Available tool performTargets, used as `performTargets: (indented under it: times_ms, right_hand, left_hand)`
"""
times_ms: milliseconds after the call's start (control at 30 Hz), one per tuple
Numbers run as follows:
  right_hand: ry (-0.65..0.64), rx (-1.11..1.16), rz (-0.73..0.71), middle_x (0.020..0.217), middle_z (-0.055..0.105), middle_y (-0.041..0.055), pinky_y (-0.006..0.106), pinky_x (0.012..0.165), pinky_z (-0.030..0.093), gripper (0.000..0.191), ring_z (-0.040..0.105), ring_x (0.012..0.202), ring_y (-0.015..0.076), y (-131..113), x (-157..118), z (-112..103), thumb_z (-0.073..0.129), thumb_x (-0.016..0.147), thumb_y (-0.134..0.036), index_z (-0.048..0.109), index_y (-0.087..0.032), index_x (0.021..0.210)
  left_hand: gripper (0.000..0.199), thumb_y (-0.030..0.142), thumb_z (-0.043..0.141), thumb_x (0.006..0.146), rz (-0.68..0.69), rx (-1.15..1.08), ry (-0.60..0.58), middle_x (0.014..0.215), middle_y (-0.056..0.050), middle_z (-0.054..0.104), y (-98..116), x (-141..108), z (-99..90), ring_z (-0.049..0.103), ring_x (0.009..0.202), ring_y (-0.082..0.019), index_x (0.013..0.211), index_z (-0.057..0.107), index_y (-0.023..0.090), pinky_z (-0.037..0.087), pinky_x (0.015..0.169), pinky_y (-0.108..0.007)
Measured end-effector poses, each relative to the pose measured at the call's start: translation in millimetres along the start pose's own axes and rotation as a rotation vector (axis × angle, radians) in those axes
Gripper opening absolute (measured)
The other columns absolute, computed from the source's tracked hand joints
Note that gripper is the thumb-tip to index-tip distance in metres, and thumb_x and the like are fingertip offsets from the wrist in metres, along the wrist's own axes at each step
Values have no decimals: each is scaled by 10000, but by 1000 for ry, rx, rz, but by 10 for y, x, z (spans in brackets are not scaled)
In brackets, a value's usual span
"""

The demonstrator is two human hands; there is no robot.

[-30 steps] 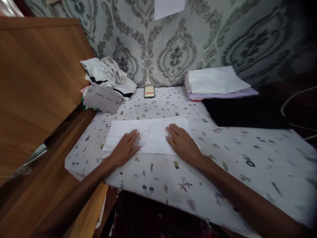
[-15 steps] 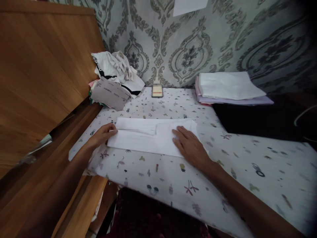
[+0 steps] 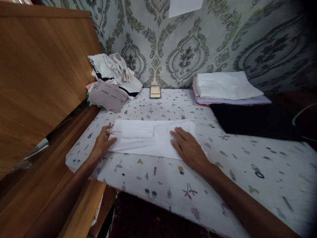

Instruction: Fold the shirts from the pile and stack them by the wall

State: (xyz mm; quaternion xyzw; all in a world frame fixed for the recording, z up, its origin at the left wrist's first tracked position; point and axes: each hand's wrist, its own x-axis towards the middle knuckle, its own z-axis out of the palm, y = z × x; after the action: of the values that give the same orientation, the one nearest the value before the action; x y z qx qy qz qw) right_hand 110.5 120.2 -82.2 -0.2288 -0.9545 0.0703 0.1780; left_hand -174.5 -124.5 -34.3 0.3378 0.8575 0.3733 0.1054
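A folded white cloth (image 3: 138, 145) lies lengthwise on the patterned table cover, with a narrow folded strip along its left half. At the cloth's left end is my left hand (image 3: 103, 141), its thumb and fingers apart, touching the edge. My right hand (image 3: 187, 145) lies flat on the right part of the cloth with its fingers spread.
Crumpled clothes (image 3: 111, 82) are heaped at the back left beside a wooden panel (image 3: 44, 66). A small box (image 3: 155, 92) stands by the wall. Folded cloths (image 3: 225, 86) and a black cloth (image 3: 250, 120) lie at the right.
My left thumb and fingers have opened at the cloth's left end, and the narrow strip there lies flatter and nearer to me. My right hand stays on the cloth. The view has shifted slightly.
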Motion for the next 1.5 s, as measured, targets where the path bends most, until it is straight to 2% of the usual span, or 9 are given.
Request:
performTargets:
  times_ms: [133, 300, 400, 600, 767, 967, 1100, 1200, 1500]
  right_hand:
    - [9, -12, -4, 1499, 483, 145, 518, 1136, 377, 503, 396, 1423, 291, 12, -3, 16, 294, 1012, -412, 529, -178, 1392]
    - [2, -21, -4, 1500, 477, 164, 528, 1134, 375, 522, 404, 1417, 298, 8, -7, 7, 281, 1013, -414, 540, -155, 1385]
    - [14, -14, -9, 1500, 482, 149, 530, 1130, 379, 515, 409, 1413, 295, 9, -10, 5, 286, 1012, -410, 532, -173, 1398]
    - [39, -16, -19, 1486, 498, 144, 541, 1116, 394, 521, 418, 1408, 299, 9, -9, 23, 274, 1016, -428, 544, -184, 1389]
    - [29, -56, -29, 1462, 515, 178, 505, 1122, 397, 583, 443, 1389, 304, 8, -1, 31, 224, 1025, -443, 571, -114, 1358]
    - [34, -52, -35, 1465, 513, 181, 517, 1115, 401, 562, 443, 1388, 300, 8, -2, 29, 244, 1021, -436, 569, -122, 1356]
    - [27, -52, -31, 1469, 509, 177, 511, 1118, 396, 552, 437, 1392, 301, 10, 0, 24, 254, 1018, -430, 566, -129, 1359]
    - [20, -48, -25, 1478, 502, 171, 509, 1121, 391, 536, 434, 1395, 295, 4, 7, 17, 266, 1018, -421, 560, -139, 1366]
    - [-95, -12, 44, 1526, 445, 169, 516, 1154, 338, 505, 367, 1442, 283, -52, 9, -116, 298, 1019, -369, 520, -134, 1406]
  left_hand:
    - [576, 357, 628, 773, 58, 96, 61, 984, -7, 550, -17, -17, 22, 524, 753, -156, 1313, 456, 258, 444, 698, -301]
    - [455, 360, 586, 810, 95, -35, 61, 969, -6, 535, -81, 20, 15, 527, 729, -134, 1233, 486, 223, 454, 666, -265]
    - [428, 362, 570, 839, 106, 117, 64, 930, -1, 566, -82, 16, -19, 557, 760, -157, 1239, 497, 228, 477, 707, -288]
    - [371, 291, 445, 939, 337, 540, 117, 1289, -159, 594, 83, -103, 14, 547, 1212, -313, 1285, 522, 183, 460, 993, -499]
    - [562, 456, 318, 1016, 586, 548, -194, 1592, -142, 357, 149, -227, 296, 275, 1497, -246, 1510, 311, 189, 267, 1200, -479]
    - [696, 588, 269, 1002, 542, 553, -402, 1646, -139, 199, 152, -257, 332, 115, 1534, -218, 1565, 208, 184, 152, 1238, -466]
    - [628, 532, 192, 1028, 485, 499, -346, 1656, -92, 185, 148, -83, 217, 104, 1534, -182, 1579, 167, 231, 141, 1238, -434]
    - [671, 558, 205, 1016, 449, 552, -281, 1651, -125, 184, 84, 115, 182, 110, 1535, -231, 1573, 207, 183, 129, 1233, -486]
    - [764, 608, 195, 989, 376, 724, -318, 1647, -133, 178, -100, 281, 239, 129, 1532, -279, 1575, 212, 118, 183, 1213, -530]
